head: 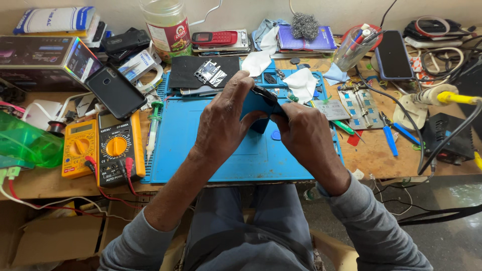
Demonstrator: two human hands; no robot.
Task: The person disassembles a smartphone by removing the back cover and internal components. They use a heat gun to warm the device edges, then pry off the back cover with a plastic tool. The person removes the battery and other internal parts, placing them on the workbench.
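At the far left of the bench two multimeters (103, 150) lie side by side just beside the blue work mat (201, 150), within easy reach. Over the mat's middle, the left hand (223, 118) wraps closed around a blue phone (258, 108), steadying it above the mat. The right hand (304, 133) pinches narrowly at its lower edge; blue-handled cutters (388, 131) lie farther right.

My left hand (221, 125) and right hand (304, 135) meet in front of me, backs upward, fingers curled inward in a grip; both forearms angle in, grey sleeves pushed back.
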